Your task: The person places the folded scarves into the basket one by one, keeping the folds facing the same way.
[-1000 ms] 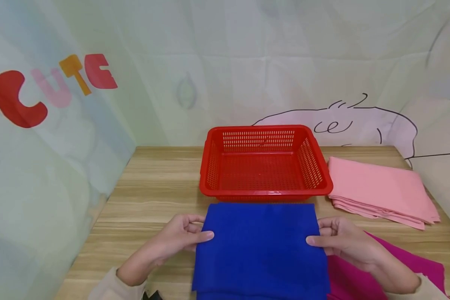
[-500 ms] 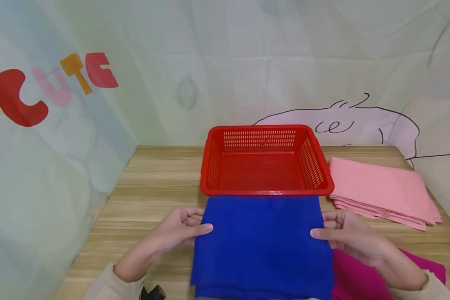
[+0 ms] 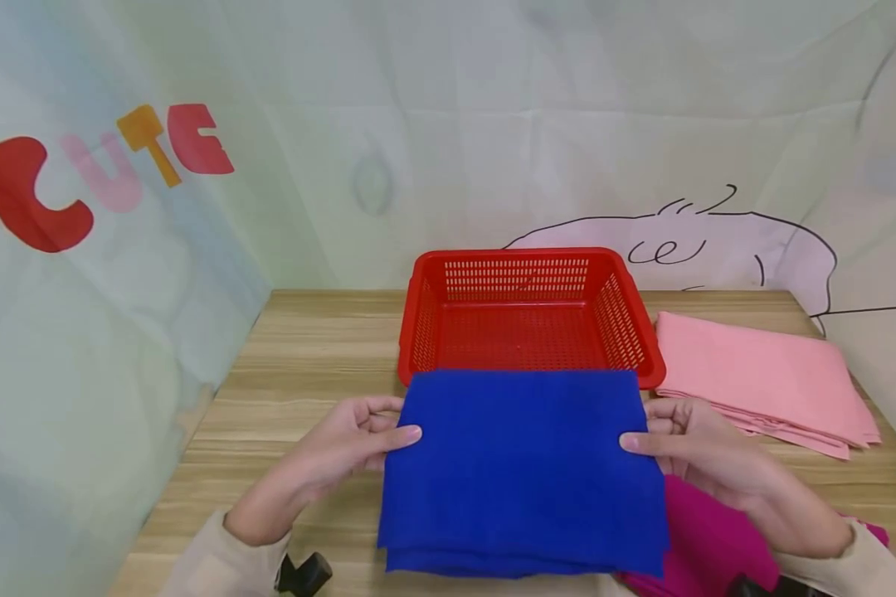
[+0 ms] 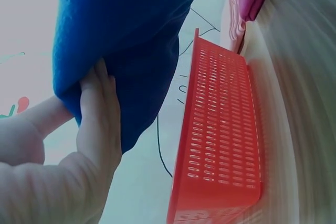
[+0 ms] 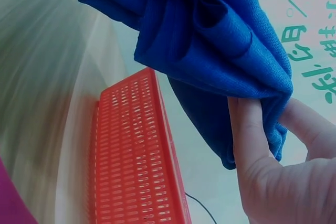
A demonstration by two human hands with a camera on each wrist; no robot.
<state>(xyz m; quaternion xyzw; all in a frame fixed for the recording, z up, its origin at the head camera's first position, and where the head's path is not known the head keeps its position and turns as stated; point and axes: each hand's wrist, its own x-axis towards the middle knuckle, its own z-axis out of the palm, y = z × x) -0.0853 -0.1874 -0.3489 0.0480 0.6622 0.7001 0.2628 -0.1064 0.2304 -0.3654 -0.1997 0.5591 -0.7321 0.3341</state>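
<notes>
A folded blue cloth (image 3: pixel 523 473) is held up between both hands, its far edge overlapping the front rim of the red basket (image 3: pixel 530 383). My left hand (image 3: pixel 343 444) pinches its left side, thumb on top and fingers beneath. On the right side, my right hand (image 3: pixel 705 448) grips it the same way. In the left wrist view the blue cloth (image 4: pixel 131 40) hangs over the fingers of my left hand (image 4: pixel 79 145). Folded layers of the blue cloth (image 5: pixel 210 40) show in the right wrist view, pinched by my right hand (image 5: pixel 283 166).
The red basket has nothing in it that shows. A folded pink cloth (image 3: pixel 762 373) lies right of it on the wooden table (image 3: pixel 306 356). A magenta cloth (image 3: pixel 709 531) lies partly under my right forearm. A patterned curtain (image 3: pixel 388 149) stands behind the table.
Both hands have moved the blue cloth forward and up, from in front of the basket to overlapping its front rim. More of the magenta cloth's near part shows. The basket and pink cloth have stayed put.
</notes>
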